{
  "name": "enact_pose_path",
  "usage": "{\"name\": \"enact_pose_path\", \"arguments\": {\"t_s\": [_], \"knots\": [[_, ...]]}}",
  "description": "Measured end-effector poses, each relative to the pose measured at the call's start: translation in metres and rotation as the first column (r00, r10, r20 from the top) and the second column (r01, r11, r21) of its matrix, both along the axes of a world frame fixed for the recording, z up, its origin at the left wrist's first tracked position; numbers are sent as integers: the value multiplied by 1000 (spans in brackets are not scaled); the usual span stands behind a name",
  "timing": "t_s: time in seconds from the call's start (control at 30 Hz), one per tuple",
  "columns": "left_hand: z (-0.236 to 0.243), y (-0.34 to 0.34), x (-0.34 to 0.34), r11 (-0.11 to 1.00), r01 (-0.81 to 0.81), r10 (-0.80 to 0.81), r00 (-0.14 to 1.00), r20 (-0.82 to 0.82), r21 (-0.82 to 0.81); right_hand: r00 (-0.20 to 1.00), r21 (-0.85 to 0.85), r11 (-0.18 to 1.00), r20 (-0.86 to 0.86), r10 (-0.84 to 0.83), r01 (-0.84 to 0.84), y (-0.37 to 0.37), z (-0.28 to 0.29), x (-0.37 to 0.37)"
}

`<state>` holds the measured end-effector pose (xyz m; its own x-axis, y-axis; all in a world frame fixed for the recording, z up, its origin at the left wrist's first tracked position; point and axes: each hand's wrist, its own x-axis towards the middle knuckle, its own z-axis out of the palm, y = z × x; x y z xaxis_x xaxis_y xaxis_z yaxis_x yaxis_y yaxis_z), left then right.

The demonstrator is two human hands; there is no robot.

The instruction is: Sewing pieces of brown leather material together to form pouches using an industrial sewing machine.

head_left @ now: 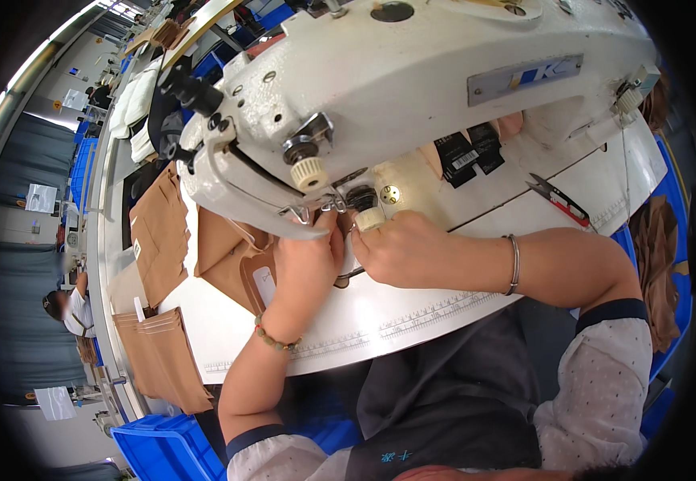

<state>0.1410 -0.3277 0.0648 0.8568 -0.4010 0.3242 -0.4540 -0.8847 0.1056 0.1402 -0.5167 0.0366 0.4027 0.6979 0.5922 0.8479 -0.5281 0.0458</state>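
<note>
Both my hands work close to the needle and presser foot of a white sewing machine. My left hand is closed at the left of the needle area, its fingertips at a piece of brown fabric that spreads leftward over the white machine table. A brown piece with a white label lies beside that wrist. My right hand is closed just right of the presser foot, fingers bent together beneath a cream knob. Whatever it pinches is hidden by the fingers and the machine.
Red-and-black thread snips lie on the right of the table, black labels under the machine arm. Stacked brown fabric pieces hang over the left edge above a blue crate. More brown fabric fills a blue bin at right. Another person sits far left.
</note>
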Motion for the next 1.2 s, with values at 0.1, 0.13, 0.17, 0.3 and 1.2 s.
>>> {"name": "enact_pose_path", "arguments": {"t_s": [0.1,0.13,0.17,0.3,1.2], "knots": [[-2,5,9,999,-42,42,999,-24,14,1000,11,1000,5,3,-3,-1,-2,0],[-2,7,11,998,-51,52,997,-58,20,1000,-11,1000,10,-4,4,-1,-2,0],[-2,8,12,998,-61,63,994,-92,25,1000,-11,1000,9,-7,7,-1,-2,-1],[-5,9,15,998,-54,56,996,-77,28,1000,-24,1000,9,-7,7,-2,-3,0],[100,209,1,820,-516,570,700,430,-246,1000,-66,998,30,4,-2,-11,-5,-5]]}}
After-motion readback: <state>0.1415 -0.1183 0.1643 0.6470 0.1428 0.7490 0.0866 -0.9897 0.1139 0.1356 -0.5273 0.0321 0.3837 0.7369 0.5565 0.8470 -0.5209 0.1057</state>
